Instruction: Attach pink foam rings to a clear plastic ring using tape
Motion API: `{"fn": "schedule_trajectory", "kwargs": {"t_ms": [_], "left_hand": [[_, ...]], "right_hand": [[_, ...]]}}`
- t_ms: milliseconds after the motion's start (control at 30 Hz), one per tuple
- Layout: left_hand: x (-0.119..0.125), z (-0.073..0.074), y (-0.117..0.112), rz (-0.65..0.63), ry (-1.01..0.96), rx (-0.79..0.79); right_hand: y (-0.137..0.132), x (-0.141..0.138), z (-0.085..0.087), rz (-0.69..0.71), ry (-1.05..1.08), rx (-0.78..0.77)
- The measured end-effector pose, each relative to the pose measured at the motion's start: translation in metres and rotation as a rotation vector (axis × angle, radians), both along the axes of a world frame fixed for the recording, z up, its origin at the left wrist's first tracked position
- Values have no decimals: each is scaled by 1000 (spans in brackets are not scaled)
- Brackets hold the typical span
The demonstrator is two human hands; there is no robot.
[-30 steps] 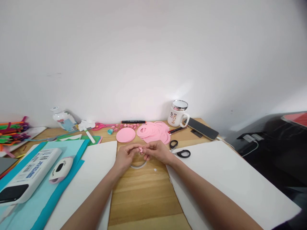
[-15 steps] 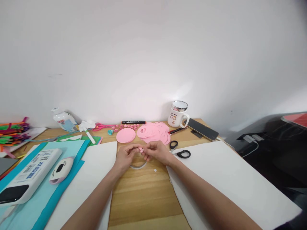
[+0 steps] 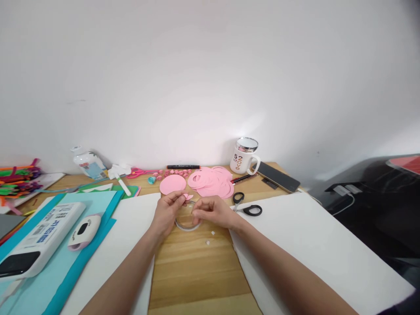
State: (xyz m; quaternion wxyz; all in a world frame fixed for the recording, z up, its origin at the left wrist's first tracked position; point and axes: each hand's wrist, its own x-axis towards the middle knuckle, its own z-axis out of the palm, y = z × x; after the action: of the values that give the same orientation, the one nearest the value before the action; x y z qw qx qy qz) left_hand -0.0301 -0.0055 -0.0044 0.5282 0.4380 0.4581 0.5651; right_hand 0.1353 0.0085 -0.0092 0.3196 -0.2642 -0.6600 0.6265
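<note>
I see the left hand (image 3: pixel 168 214) pinching a small curled pink paper piece (image 3: pixel 188 197) by the far rim of the translucent ring-shaped roll (image 3: pixel 186 228). Right hand (image 3: pixel 211 212) curls at the roll's right side; can't tell from here whether it grips anything. Black-handled scissors (image 3: pixel 246 211) lie right of the roll.
</note>
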Motion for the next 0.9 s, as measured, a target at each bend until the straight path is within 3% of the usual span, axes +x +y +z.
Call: {"fn": "schedule_trajectory", "kwargs": {"t_ms": [133,200,300,400,900], "left_hand": [[1,3,-2,-38,-13,-10],[2,2,-2,-73,-12,-13],[3,0,-3,-105,-10,-21],[3,-2,-2,-110,-8,-26],[4,-2,-3,-89,120,-19]], "right_hand": [[3,-3,-9,-325,-18,210],[5,-2,-12,-418,-56,355],[7,-1,-13,-445,-126,591],[6,-2,-12,-444,-141,728],[6,-4,-15,-470,-114,732]]}}
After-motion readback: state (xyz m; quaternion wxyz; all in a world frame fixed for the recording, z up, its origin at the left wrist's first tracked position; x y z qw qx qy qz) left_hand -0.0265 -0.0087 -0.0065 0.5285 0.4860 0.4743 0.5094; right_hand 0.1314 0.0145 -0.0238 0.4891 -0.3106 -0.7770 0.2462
